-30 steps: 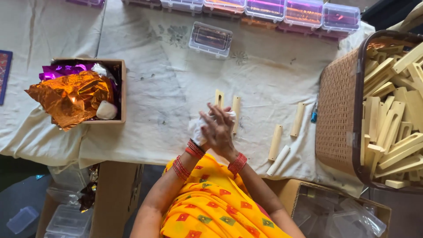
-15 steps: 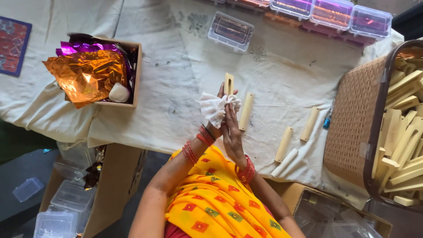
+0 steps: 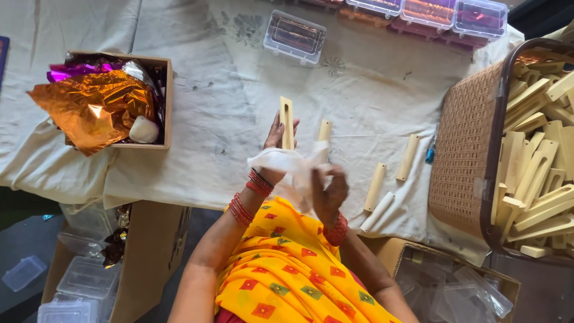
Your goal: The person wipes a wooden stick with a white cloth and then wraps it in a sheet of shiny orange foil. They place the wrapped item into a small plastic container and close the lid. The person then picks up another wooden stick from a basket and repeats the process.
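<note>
While the two hands were pressed together low over the cloth a second ago, they now stand apart and lifted. The left hand (image 3: 276,140) has risen with a pale wooden slotted piece (image 3: 287,122) held upright in its grip, fingers wrapped behind it and the thumb at its lower part. The right hand (image 3: 329,194) has dropped back toward the body and is clenched on a white cloth (image 3: 287,162), which stretches from that grip across to just under the left hand's hold. Half a second ago the cloth was bunched up against the wood; now it is drawn out thin, so the wiping stroke looks, by my reading, to have run off the piece's lower end, leaving the slotted face bare above the left grip.

Just to the right of the held piece, another wooden stick (image 3: 324,130) lies on the table (image 3: 371,90). Farther out on the same side lie three more sticks (image 3: 408,157), then a brown woven basket (image 3: 463,143) heaped with similar wooden pieces. Beyond the left grip sits a clear plastic box (image 3: 295,37), with a row of more boxes behind it. Well off to the left stands a cardboard box (image 3: 168,101) holding crumpled orange foil (image 3: 95,110).
</note>
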